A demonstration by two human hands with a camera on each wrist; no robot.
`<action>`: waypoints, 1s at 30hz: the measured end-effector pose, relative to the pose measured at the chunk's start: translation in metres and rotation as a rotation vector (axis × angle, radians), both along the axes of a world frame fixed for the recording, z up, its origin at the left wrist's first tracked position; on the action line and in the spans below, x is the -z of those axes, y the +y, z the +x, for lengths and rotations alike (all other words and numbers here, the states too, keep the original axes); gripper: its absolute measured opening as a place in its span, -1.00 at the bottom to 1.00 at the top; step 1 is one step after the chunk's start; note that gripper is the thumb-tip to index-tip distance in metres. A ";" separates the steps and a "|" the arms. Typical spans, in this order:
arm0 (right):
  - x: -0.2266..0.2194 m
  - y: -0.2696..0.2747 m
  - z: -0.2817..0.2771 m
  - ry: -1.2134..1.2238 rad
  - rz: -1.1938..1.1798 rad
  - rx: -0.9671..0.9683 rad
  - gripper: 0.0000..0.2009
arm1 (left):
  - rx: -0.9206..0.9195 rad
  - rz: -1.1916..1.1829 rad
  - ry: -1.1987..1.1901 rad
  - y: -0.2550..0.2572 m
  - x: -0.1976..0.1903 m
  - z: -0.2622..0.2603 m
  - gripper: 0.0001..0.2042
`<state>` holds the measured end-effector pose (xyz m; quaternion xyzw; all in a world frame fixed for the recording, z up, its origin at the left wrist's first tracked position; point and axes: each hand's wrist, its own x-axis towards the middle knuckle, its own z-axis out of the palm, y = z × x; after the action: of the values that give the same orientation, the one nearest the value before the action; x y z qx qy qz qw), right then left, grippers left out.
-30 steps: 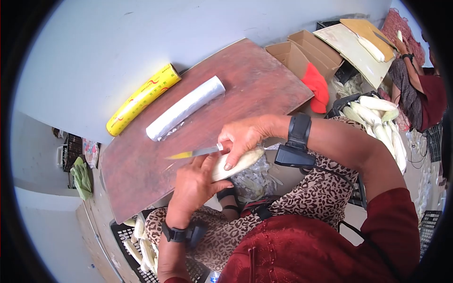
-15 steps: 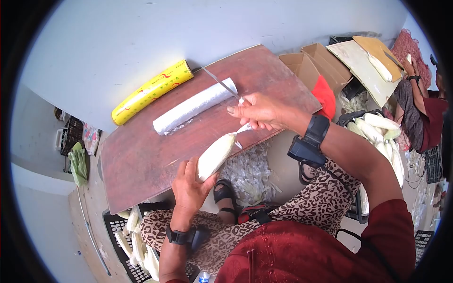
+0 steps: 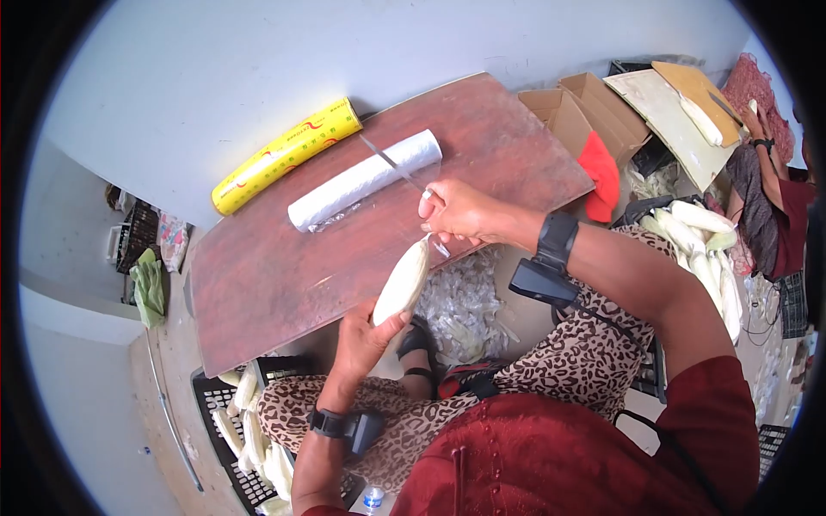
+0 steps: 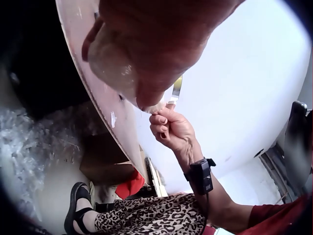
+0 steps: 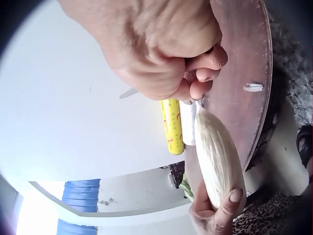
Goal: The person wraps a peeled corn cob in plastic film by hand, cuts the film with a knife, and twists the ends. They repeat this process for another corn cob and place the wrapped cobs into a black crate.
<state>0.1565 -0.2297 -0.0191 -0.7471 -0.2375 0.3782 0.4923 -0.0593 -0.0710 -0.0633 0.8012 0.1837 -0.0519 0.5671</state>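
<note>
Left hand grips the wrapped corn cob by its lower end, over the near edge of the wooden board. Right hand fingers curl round a knife, apparently also pinching the wrap at the cob's top.

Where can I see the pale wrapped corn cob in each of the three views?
Head view: pale wrapped corn cob, centre, at the board's near edge.
Left wrist view: top left, blurred, mostly behind fingers.
Right wrist view: lower right, upright.
Shared landmark: the brown wooden board.
</note>
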 end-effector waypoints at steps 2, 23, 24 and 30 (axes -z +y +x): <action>0.011 0.007 0.002 -0.035 -0.040 -0.071 -0.83 | -0.088 -0.260 0.079 -0.009 0.007 -0.005 -0.51; 0.068 0.034 -0.001 -0.799 -0.028 -0.466 -0.75 | -0.081 -0.615 0.149 -0.014 0.033 -0.013 -0.47; 0.070 0.034 -0.002 -0.799 -0.035 -0.463 -0.76 | -0.075 -0.598 0.148 -0.014 0.028 -0.010 -0.47; 0.070 0.030 0.003 -0.761 -0.115 -0.347 -0.75 | -0.075 -0.519 0.207 -0.011 0.038 0.000 -0.53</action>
<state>0.1591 -0.1996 -0.0890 -0.8086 -0.5033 0.1651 0.2560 -0.0594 -0.0821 -0.1013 0.6124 0.2505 -0.1578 0.7330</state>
